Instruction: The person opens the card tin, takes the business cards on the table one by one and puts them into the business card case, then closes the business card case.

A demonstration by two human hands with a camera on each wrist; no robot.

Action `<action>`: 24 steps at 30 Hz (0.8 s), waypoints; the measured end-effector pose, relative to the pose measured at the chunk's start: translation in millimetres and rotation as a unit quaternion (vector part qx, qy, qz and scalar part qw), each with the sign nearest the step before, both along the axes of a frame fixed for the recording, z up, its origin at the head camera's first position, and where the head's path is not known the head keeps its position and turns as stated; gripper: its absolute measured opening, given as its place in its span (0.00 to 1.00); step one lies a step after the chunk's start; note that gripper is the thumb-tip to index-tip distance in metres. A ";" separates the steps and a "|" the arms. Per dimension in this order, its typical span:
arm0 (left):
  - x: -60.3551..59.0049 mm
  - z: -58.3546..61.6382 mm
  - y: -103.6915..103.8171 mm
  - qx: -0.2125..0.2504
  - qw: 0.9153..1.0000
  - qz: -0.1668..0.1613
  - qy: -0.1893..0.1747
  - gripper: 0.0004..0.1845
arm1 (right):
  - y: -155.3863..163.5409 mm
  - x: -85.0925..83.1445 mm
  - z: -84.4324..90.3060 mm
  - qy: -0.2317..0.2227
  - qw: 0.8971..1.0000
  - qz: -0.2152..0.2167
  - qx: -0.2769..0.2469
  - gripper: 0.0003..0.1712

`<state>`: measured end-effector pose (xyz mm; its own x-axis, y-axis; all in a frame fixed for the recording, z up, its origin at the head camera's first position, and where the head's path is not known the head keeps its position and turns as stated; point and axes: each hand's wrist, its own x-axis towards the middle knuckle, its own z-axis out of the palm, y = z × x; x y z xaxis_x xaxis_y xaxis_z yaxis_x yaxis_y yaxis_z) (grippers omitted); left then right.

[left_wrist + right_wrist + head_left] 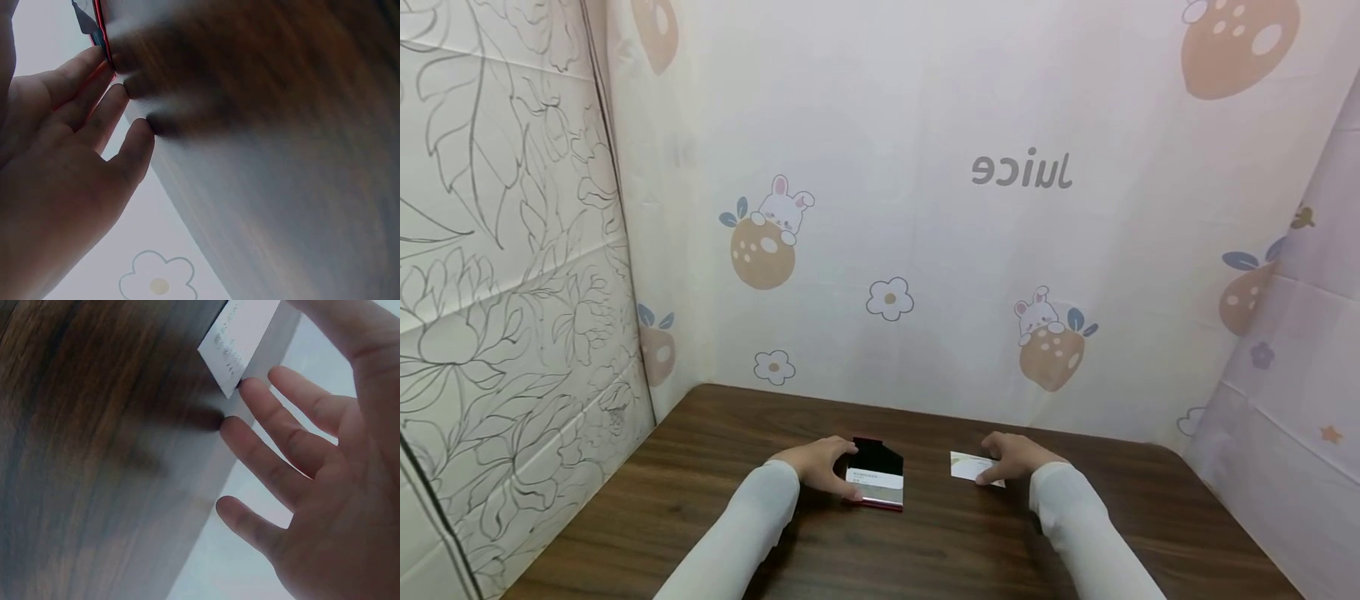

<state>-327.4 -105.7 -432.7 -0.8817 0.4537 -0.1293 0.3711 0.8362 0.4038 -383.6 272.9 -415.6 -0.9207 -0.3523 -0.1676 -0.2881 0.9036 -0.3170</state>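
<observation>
An opened card case (877, 483) with a black lid and a red edge lies on the wooden table, a white card showing inside. My left hand (820, 465) grips its left side, thumb at the near corner and fingers at the far side. In the left wrist view, fingertips (100, 55) meet the case's red edge. To the right, a white business card (967, 465) with a yellowish mark lies on the table. My right hand (1017, 457) is over its right end, the thumb touching the near edge. The right wrist view shows loosely extended fingers beside the card; its thumb tip is hidden.
The brown wooden table (925, 558) has rounded far corners. A pale printed curtain (895, 208) hangs behind it, with line-drawn flower panels (497, 292) on the left and another patterned sheet (1300, 392) on the right.
</observation>
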 end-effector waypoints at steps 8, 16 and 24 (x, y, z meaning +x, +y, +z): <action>-0.6 -1.3 -0.2 -0.001 1.000 -0.003 0.005 0.45 | 3.7 -4.1 0.1 -0.013 1.000 0.001 -0.009 0.26; -0.7 -0.6 0.0 0.001 1.000 -0.004 0.008 0.45 | 0.0 -1.0 6.2 -0.042 0.999 -0.006 -0.007 0.23; 0.3 0.4 0.7 0.005 1.000 -0.001 0.002 0.45 | 7.8 3.3 -5.5 -0.003 0.998 0.001 -0.062 0.27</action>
